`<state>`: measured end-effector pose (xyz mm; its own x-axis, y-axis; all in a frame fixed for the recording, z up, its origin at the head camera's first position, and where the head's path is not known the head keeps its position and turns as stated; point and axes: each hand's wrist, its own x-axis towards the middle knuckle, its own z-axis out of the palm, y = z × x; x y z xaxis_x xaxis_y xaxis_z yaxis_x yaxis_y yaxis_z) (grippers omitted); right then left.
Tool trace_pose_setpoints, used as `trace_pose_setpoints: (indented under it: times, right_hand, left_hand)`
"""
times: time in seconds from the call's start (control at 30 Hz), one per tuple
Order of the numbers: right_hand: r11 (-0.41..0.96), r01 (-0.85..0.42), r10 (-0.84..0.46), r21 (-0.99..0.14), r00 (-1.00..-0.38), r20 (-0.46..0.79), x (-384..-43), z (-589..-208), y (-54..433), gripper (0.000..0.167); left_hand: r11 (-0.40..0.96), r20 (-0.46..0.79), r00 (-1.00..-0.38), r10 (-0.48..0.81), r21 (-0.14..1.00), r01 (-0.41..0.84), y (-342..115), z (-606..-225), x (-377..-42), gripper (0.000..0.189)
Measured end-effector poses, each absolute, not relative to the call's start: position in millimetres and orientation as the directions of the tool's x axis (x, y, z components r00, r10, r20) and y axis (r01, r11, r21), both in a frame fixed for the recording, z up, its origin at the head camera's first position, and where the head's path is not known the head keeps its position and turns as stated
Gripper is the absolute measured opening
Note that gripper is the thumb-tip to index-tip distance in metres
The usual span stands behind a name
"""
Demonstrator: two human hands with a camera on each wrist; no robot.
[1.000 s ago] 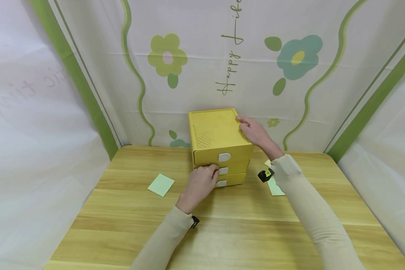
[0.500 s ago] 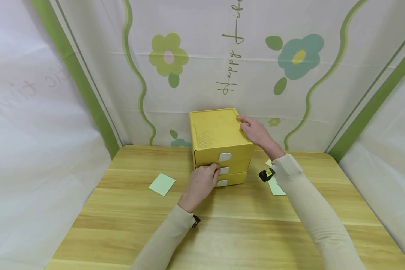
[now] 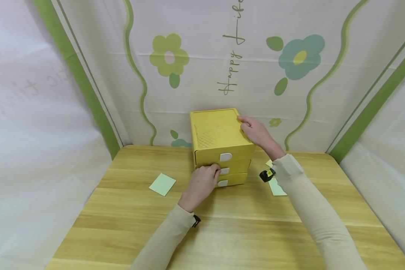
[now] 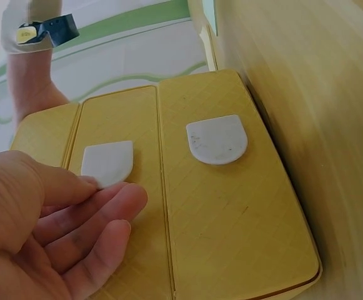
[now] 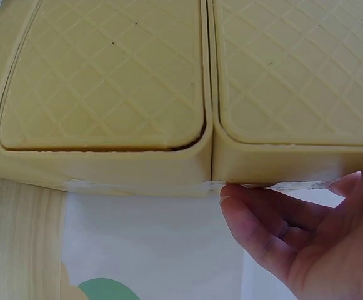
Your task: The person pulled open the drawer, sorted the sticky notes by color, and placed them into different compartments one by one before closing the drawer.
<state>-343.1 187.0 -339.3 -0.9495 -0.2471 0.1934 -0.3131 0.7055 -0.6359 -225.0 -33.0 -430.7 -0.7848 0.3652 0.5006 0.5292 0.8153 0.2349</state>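
Observation:
A yellow three-drawer storage box (image 3: 222, 129) with white tab handles stands at the back of the table. My left hand (image 3: 204, 183) pinches the middle drawer's white handle (image 4: 108, 162) between thumb and fingers, seen up close in the left wrist view. That drawer sits about level with the others. Right of the box, my right hand (image 3: 256, 132) grips its upper right edge; in the right wrist view the fingertips (image 5: 231, 194) touch the side near the seam under the top tier. The bottom handle (image 4: 217, 139) is untouched, as is the top handle (image 3: 225, 157).
A pale green paper square (image 3: 162, 184) lies left of the box. Another pale green paper (image 3: 277, 187) and a small yellow one (image 3: 269, 163) lie to the right, partly under my right sleeve. A white flower-print curtain (image 3: 202, 75) hangs right behind the wooden table (image 3: 229, 236).

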Motion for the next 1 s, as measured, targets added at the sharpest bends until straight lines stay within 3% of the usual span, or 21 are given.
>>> trace_pose_setpoints:
  times: [1.0]
  right_hand:
    - [0.708,-0.301,-0.236,-0.639,-0.953,0.187,-347.6,-342.3,187.2,0.054]
  left_hand:
    - [0.801,0.493,-0.749,0.443,0.158,0.577,-32.9,-427.4,-220.8,0.013]
